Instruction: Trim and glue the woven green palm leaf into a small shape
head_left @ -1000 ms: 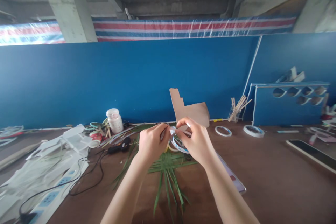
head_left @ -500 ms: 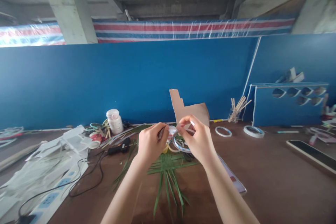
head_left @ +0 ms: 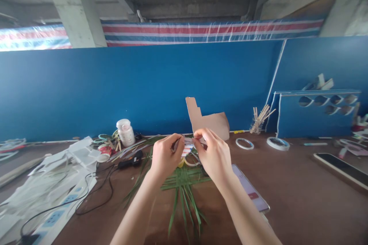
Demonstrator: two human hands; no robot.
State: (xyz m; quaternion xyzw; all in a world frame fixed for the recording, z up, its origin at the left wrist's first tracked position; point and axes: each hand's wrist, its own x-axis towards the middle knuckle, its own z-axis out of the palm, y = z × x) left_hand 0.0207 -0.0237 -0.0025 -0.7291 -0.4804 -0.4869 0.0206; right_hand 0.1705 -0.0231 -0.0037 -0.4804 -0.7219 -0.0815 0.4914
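Observation:
My left hand (head_left: 167, 154) and my right hand (head_left: 213, 153) are close together over the table, both with fingers pinched. Between their fingertips runs a short, pale strip of tape (head_left: 188, 140); its ends are hidden in the fingers. Below and in front of my hands lie woven green leaf strips (head_left: 181, 178), their loose ends fanning toward me. Behind the gap between my hands are a ring-shaped tape roll (head_left: 192, 159) and a red-and-white striped item (head_left: 186, 150), both partly covered. A phone (head_left: 250, 189) with a lit screen lies by my right forearm.
Cut brown cardboard (head_left: 211, 124) leans on the blue partition (head_left: 143, 88). Rightward are tape rolls (head_left: 245, 144), sticks in a glass (head_left: 260, 120) and a dark phone (head_left: 342, 168). On the left are a white bottle (head_left: 125, 132), a black cable (head_left: 110, 187) and a power strip (head_left: 56, 216).
The tape roll that hung at my right hand no longer shows there. My right hand has shifted slightly left, and more of the lit phone is visible. My left hand has barely moved.

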